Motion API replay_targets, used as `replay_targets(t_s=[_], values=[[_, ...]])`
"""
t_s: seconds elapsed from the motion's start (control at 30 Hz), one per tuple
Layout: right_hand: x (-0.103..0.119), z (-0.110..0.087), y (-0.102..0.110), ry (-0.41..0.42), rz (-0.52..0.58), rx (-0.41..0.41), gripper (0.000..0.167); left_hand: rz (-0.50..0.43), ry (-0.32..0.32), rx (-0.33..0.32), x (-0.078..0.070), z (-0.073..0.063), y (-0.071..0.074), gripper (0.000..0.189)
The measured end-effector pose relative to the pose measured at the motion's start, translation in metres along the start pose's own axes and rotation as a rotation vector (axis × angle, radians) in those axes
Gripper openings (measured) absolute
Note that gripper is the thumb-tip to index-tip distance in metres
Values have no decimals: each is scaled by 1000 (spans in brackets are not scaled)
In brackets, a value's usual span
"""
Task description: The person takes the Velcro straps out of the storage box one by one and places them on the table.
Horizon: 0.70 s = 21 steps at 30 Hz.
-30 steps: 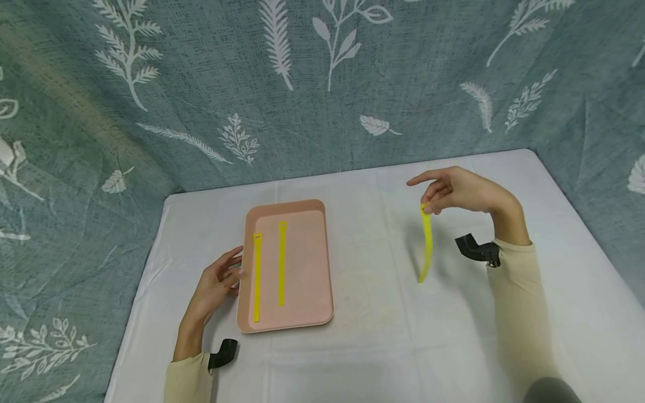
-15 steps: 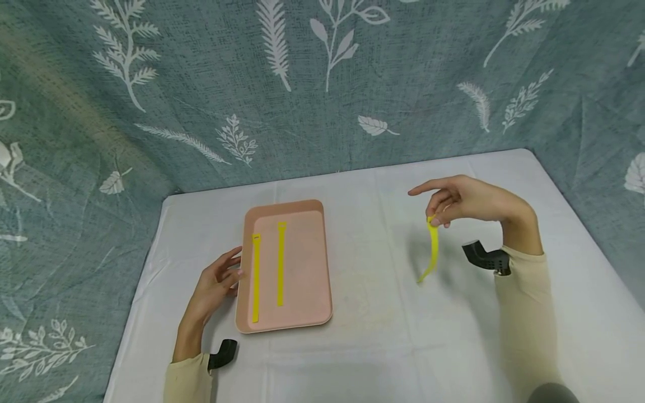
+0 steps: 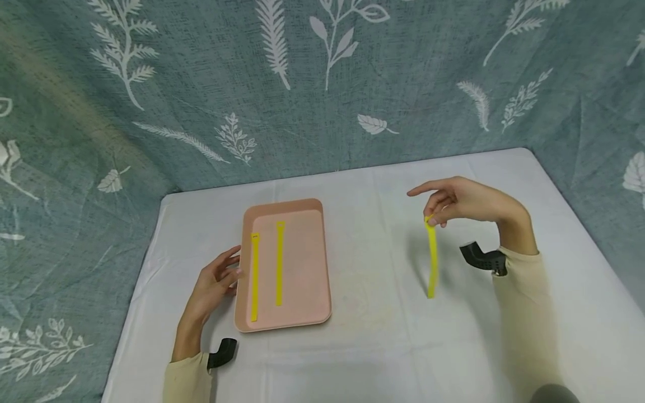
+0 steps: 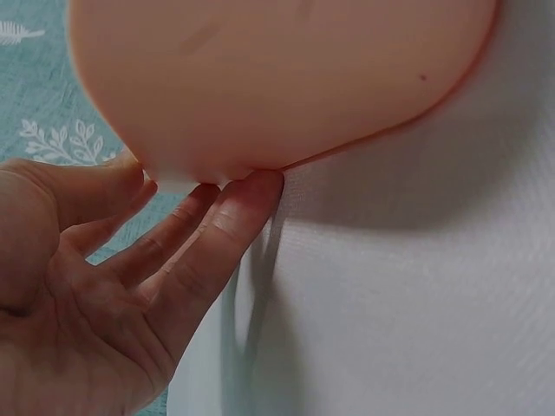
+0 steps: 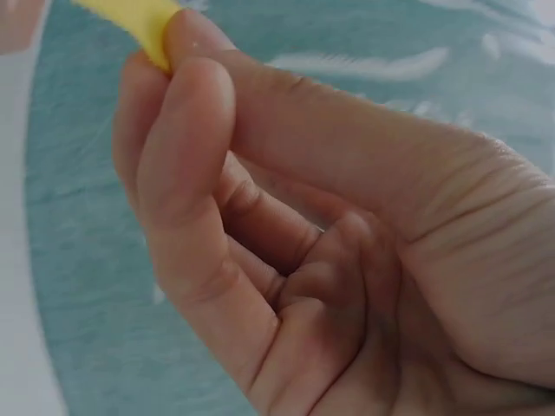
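Note:
My right hand (image 3: 468,198) pinches the slotted top end of a yellow hook-and-loop cable tie (image 3: 433,263) between thumb and fingers, with the index finger stretched out. The tie hangs nearly straight down over the white table. In the right wrist view only its upper part (image 5: 130,19) shows at the fingertips. Two similar ties, one at the left (image 3: 255,277) and one nearer the middle (image 3: 280,263), lie lengthwise and apart inside a pink tray (image 3: 326,268). My left hand (image 3: 209,288) touches the tray's left side with its fingertips, the fingers only slightly bent.
White cloth covers the table (image 3: 373,336). A teal curtain (image 3: 312,129) with a white leaf print hangs behind and at both sides. A black wrist camera (image 3: 221,354) sits on the left sleeve, and another camera (image 3: 482,258) on the right.
My right hand has moved slightly down and to the right since the first frame. The hanging tie bent at its lower end, then straightened. My left hand stays at the tray.

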State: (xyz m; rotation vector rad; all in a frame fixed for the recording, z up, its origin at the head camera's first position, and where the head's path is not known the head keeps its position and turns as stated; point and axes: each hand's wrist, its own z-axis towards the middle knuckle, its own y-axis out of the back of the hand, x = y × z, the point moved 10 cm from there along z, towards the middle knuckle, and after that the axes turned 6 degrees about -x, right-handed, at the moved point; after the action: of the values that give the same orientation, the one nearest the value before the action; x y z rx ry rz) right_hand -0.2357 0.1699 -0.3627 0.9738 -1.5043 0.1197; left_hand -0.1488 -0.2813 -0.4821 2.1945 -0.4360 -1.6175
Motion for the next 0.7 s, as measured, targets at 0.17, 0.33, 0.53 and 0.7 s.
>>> replay_targets(t_s=[0.17,0.33,0.53,0.7], values=[[-29,22,8,-70,-27,-57,60,-6,-3,-7,0,0,0,61],[-48,37,10,-92,-31,-111,59,-2,8,-10,2,0,1,60],[-56,49,5,-96,-38,-148,58,-18,11,-6,3,0,0,61],[-62,53,2,-100,-66,-188,55,-22,19,-13,4,1,0,61]])
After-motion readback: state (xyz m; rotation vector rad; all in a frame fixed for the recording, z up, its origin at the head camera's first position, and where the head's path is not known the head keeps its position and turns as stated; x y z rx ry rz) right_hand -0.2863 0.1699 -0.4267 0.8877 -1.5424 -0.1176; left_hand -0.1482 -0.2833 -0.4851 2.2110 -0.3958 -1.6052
